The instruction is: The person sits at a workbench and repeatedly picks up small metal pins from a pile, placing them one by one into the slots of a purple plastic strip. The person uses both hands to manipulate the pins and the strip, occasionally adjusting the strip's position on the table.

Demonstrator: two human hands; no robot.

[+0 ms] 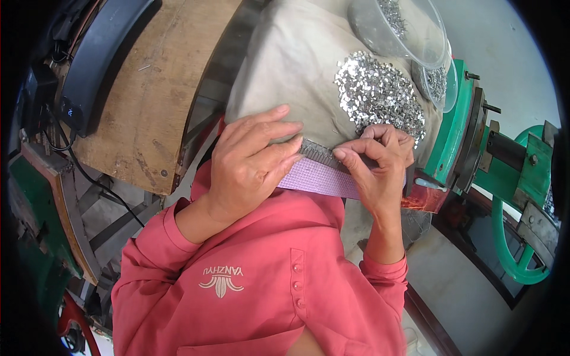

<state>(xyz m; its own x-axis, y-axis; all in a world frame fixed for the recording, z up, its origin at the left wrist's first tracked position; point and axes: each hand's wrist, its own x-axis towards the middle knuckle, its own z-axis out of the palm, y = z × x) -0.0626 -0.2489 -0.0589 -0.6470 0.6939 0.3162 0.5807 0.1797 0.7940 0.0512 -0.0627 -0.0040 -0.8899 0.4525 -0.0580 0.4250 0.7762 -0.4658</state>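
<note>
A dark metal strip with fine slots along it (320, 152) lies across the cloth-covered surface in front of me. My left hand (252, 155) is at its left end, thumb and index finger closing on it while the other fingers stretch out. My right hand (383, 157) bends over its right part, thumb and index tips pinched together at the strip's edge; whatever is between them is too small to make out. Along the near side of the strip runs a purple woven band (323, 178). Beyond my right hand is a heap of small shiny metal pieces (380, 92).
Two clear plastic tubs (436, 29) with metal pieces stand at the far right on the beige cloth (285, 53). A green machine frame with a handwheel (499, 237) is on the right. At left is a wooden tabletop (160, 71) bearing a black curved device (98, 65) with a cable.
</note>
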